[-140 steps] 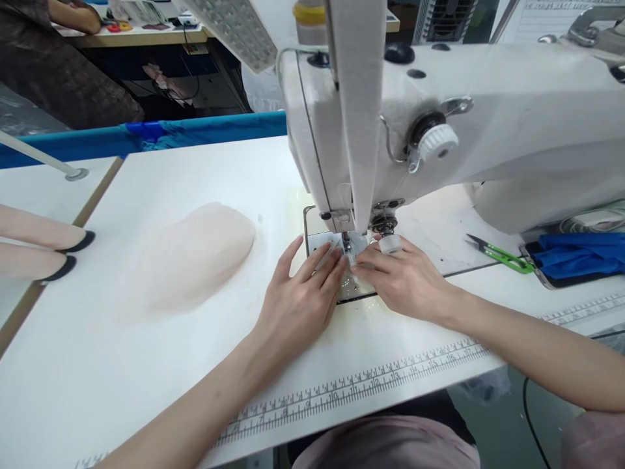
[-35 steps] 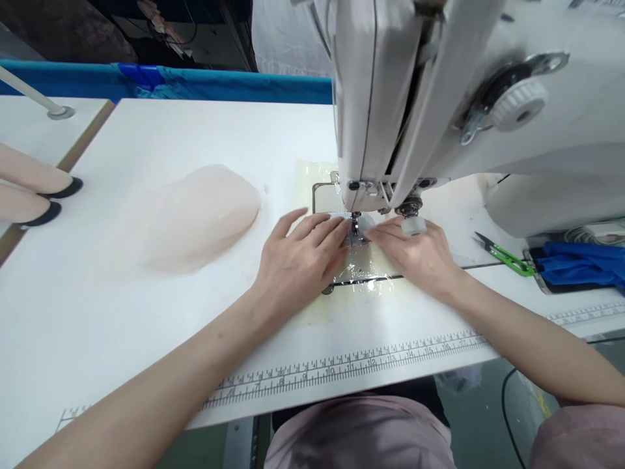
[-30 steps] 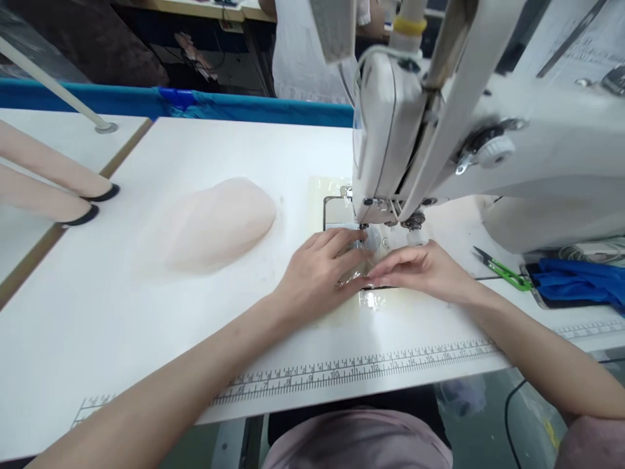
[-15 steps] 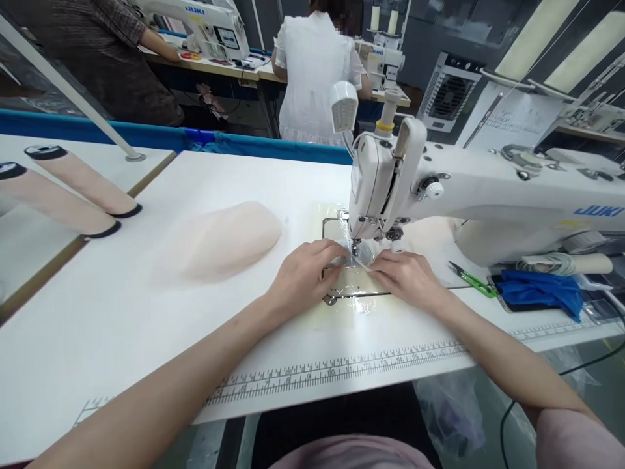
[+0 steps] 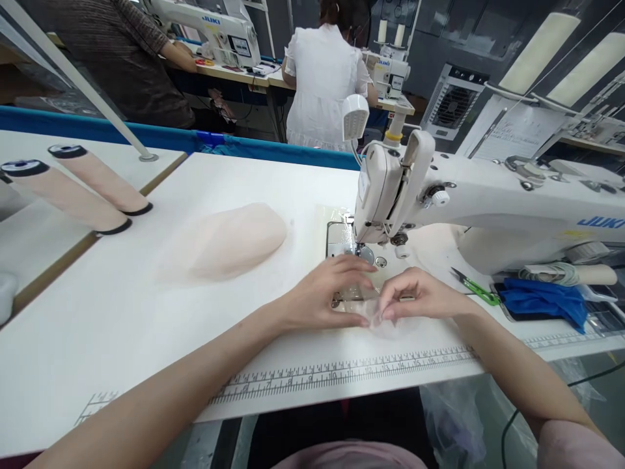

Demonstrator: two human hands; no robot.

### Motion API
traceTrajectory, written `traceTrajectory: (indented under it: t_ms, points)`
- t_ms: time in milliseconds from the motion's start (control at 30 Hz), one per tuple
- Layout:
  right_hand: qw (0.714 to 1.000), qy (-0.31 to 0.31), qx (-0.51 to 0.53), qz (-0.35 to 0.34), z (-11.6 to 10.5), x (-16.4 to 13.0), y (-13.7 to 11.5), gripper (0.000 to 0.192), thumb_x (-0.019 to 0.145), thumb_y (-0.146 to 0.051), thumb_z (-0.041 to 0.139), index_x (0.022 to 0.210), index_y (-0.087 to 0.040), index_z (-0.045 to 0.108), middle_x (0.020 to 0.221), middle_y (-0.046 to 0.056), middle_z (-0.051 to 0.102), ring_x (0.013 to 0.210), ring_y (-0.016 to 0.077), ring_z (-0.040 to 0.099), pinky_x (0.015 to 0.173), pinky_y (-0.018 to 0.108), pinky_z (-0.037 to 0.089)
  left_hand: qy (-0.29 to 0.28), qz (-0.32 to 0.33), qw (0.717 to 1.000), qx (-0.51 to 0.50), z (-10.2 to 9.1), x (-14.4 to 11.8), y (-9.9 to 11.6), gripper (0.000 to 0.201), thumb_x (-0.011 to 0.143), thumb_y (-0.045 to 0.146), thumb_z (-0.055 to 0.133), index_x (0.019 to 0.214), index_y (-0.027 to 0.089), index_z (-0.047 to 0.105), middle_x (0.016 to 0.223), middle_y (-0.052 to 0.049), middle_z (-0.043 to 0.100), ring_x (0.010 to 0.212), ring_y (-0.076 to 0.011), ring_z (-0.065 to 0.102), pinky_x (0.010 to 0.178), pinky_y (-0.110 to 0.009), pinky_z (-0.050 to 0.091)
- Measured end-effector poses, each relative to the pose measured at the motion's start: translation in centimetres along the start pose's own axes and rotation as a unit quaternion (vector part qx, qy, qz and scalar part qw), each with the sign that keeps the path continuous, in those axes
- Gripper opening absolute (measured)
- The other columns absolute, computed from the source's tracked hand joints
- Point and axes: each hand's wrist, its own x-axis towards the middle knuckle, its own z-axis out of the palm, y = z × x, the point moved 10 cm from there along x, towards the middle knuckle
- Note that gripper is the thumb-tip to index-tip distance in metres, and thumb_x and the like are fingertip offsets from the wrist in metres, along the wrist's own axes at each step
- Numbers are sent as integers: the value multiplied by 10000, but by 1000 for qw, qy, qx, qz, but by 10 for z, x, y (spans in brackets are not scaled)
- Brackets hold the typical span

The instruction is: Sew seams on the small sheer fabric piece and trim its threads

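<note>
Sheer fabric piece [image 5: 385, 320] lies flat on the white surface [image 5: 146, 312], just in front of the sewing machine [image 5: 439, 202], pinched between left hand [image 5: 325, 301] and right hand [image 5: 420, 296], fingertips meeting over it.

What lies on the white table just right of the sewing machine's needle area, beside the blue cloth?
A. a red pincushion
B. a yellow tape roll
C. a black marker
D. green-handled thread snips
D: green-handled thread snips lie on the white table under the sewing machine arm, just left of the blue cloth; no pincushion, tape roll or marker shows there.
</note>
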Motion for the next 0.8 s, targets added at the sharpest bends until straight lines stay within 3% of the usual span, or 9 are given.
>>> traceTrajectory:
  t_ms: [133,267,367,433,500,600,700,733,800]
  points:
    - [995,76,59,-14,-21,-3,-4,97,792,-274,725,849,-196,733,787,8,681,678,101,594,617,243,464,-79,-125,970,-193,15,-4,-8,160,847,339,626,786,192,604,833,-10,638,781,-149,605,702,-296,492]
    - [991,127,-19,-24,-31,-4,-6,105,719,-285,784,779,-205,755,670,-17,610,575,77,469,521,228,388,-3,-183,968,-171,-16,-8,-14,180,861,352,600,783,194,564,755,12,616,686,-126,607,650,-267,485]
    - [988,153,4,21,-31,-3,2,191,775,-363,729,859,-193,757,505,-49,547,432,55,394,423,203,338,77,-132,988,22,-46,-8,13,178,877,346,582,776,200,587,623,36,587,541,-109,552,531,-244,423]
    - [984,161,61,35,-27,-1,5,257,809,-403,687,932,-183,739,545,-30,615,458,72,515,463,197,429,116,-48,971,202,-51,-10,54,183,880,318,581,740,203,606,503,52,529,446,-104,476,474,-253,351]
    - [979,153,134,26,-19,4,3,279,819,-415,671,959,-179,715,753,25,720,660,126,670,625,242,541,72,36,956,281,-29,-15,92,250,899,302,554,674,200,591,485,46,545,404,-100,450,460,-268,339]
    - [967,87,239,7,1,15,-4,345,874,-468,575,947,-152,693,959,89,737,837,197,715,757,322,572,-39,73,971,224,0,-24,114,313,891,433,565,671,212,596,499,37,579,415,-116,491,431,-272,350]
    - [958,35,286,1,19,22,-12,419,908,-512,503,954,-136,682,917,99,740,809,215,724,721,333,582,131,-12,974,186,-48,-30,93,119,890,331,596,890,219,638,735,6,691,618,-125,624,571,-246,460]
    - [958,31,284,2,22,24,-15,394,899,-501,531,959,-141,679,914,91,740,805,214,725,714,329,583,175,-63,968,171,-64,-34,74,213,855,375,636,1003,223,626,907,-31,705,806,-169,656,700,-279,499]
    - [963,27,266,10,27,28,-19,318,872,-447,604,974,-154,673,946,81,737,813,210,727,721,327,584,98,-158,981,59,-60,-35,28,525,764,462,708,1217,252,543,1225,-80,616,1130,-249,577,862,-344,495]
